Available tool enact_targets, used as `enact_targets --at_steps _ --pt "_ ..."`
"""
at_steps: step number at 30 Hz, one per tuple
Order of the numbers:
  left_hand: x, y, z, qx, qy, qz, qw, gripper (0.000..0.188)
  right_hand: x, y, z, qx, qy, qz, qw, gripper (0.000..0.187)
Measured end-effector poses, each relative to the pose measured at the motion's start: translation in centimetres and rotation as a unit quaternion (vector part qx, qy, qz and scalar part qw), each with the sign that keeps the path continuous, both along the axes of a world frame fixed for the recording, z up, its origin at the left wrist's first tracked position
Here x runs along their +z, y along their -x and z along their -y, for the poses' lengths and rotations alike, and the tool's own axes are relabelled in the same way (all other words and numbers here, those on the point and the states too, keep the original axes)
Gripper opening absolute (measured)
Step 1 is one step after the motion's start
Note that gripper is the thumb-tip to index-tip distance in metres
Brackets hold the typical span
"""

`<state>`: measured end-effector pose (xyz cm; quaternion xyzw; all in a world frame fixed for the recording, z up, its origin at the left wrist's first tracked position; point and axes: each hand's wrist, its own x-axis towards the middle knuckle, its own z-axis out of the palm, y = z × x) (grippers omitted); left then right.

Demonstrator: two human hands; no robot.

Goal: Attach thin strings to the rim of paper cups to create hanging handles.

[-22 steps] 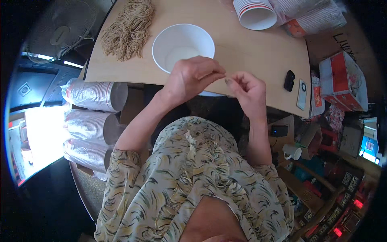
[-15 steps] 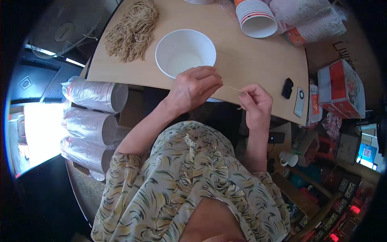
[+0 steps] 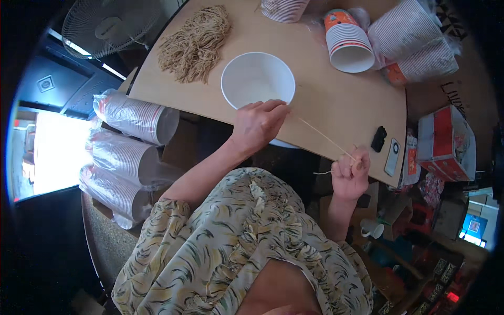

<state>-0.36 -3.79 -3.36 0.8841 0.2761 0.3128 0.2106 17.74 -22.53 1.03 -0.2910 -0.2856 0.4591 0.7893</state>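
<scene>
A thin pale string (image 3: pixel 325 137) stretches taut from the fingertips of my left hand to my right hand. My left hand (image 3: pixel 261 124) is closed on one end, by the near rim of a large white paper tub (image 3: pixel 227 90) on the table. Past the table's front edge, my right hand (image 3: pixel 352 172) grips the string in closed fingers, and a loose tail hangs out to its left. Some whitish stuff, too faint to name, lies in the tub. Beyond it to the left rests a heap of tangled tan strands (image 3: pixel 194 46).
The tan table (image 3: pixel 331 100) carries stacked paper tubs (image 3: pixel 352 55), plastic-wrapped stacks (image 3: pixel 407 34), a black object (image 3: pixel 379 139) and a pale flat device (image 3: pixel 391 156). More wrapped tubs (image 3: pixel 126 160) lie at the left, below a fan (image 3: pixel 110 29). A red-and-white box (image 3: pixel 446 142) stands right.
My right hand has moved down and to the right, away from my left, drawing the string out longer and taut. My left hand stays by the tub's rim. The whole view has shifted slightly.
</scene>
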Motion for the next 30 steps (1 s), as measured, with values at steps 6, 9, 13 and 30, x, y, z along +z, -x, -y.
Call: enact_targets --at_steps 6,9,13,30 --pt "2.5 5.1 -4.1 -0.046 -0.11 -0.096 0.988 0.078 -0.4 -2.8 -0.4 -0.033 0.115 0.05 0.992 0.019" --pt "3.7 8.9 -8.2 0.001 -0.134 -0.223 0.966 0.048 0.0 -3.8 -0.8 -0.019 0.116 0.069 0.991 0.022" --pt "2.7 8.7 -9.9 -0.073 -0.213 -0.158 0.962 0.017 0.5 -3.4 -2.1 0.017 0.126 0.041 0.991 0.022" --pt "1.2 -1.1 -0.6 -0.157 0.502 0.234 0.817 0.027 0.5 2.0 -11.4 0.03 0.067 -0.036 0.997 0.024"
